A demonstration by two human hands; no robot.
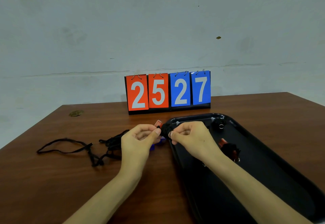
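Head view: just below the middle of the frame, the left hand [140, 135] and the right hand [190, 134] meet, fingers curled, each pinching one side of a cord bundle [164, 129] with a red tag [158, 123] sticking out. They hold it over the near-left rim of a black tray [263, 171]. Two more wound bundles [229, 149] lie in the tray. Loose cords [105, 144] sprawl at left on the table [52, 179]. A scoreboard [168, 91] behind reads 25 27.

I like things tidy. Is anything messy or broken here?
Yes. Black cords lie in a loose tangle on the wooden table, left of the black tray, unlike the wound bundles inside it. A chipped patch scars the table's far left.
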